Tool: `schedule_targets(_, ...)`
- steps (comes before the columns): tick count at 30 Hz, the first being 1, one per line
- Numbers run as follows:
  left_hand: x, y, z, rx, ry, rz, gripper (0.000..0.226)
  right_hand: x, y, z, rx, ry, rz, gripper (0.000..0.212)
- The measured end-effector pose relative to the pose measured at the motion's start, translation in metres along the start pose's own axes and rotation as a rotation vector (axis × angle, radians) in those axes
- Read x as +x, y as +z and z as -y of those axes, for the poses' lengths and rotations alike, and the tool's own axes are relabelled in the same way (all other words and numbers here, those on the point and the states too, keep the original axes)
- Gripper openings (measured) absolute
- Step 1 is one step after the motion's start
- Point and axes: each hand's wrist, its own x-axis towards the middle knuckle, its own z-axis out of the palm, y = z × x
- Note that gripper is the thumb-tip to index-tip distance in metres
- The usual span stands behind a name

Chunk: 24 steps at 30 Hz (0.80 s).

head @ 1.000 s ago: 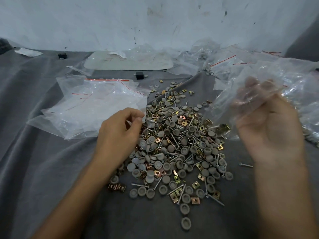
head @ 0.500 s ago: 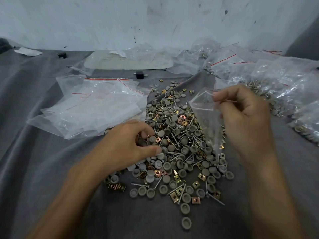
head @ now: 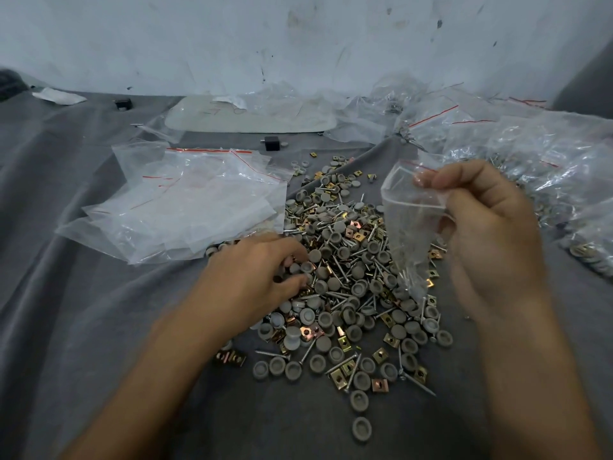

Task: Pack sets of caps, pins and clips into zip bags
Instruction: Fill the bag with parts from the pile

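Zip bag (head: 409,234), clear, red-lined mouth open, pinched at its rim by right hand (head: 491,234) fingers, hanging below them over pile (head: 358,293) of grey caps, pins, brass clips; left hand (head: 252,280) fingers curled into pile, grip indiscernible.

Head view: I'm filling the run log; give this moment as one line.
right hand: holds zip bag open | left hand: fingers in parts pile

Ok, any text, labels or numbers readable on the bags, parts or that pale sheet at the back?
No readable text.
On the pale sheet: faint red scrawl, too blurred to read.
On the empty zip bags: red seal lines only, no print.
On the held zip bag: no print.
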Motion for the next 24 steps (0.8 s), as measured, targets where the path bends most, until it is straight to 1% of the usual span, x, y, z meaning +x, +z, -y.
schedule_targets(2, 0.000, 0.001, 0.000, 0.013, 0.020, 0.054, 0.036, 0.002, -0.003, 0.002, 0.112, 0.046, -0.014, 0.032)
schedule_targets(4, 0.001, 0.003, 0.000, 0.036, 0.033, 0.103, 0.040, 0.002, -0.005, 0.004, 0.184, 0.075, -0.017, 0.039)
schedule_targets(7, 0.001, 0.005, 0.000, 0.045, 0.032, 0.110, 0.040, 0.001, -0.005, 0.005, 0.213, 0.088, -0.014, 0.041)
schedule_targets(11, 0.001, 0.008, -0.001, 0.003, 0.018, 0.082, 0.038, 0.001, -0.004, 0.003, 0.121, 0.063, -0.007, 0.041)
schedule_targets(13, 0.001, 0.009, -0.001, -0.013, 0.012, 0.062, 0.037, 0.001, -0.002, 0.002, 0.080, 0.055, 0.008, 0.037)
schedule_targets(18, 0.001, 0.009, 0.001, -0.036, 0.003, 0.063, 0.036, -0.002, 0.004, 0.001, -0.001, 0.030, 0.093, 0.034)
schedule_targets(22, 0.000, 0.008, 0.000, -0.039, -0.025, 0.114, 0.050, -0.006, 0.008, 0.000, -0.056, 0.005, 0.185, 0.032)
schedule_targets(24, 0.000, 0.009, 0.000, -0.014, -0.039, 0.103, 0.051, -0.007, 0.009, -0.001, -0.078, -0.006, 0.210, 0.030)
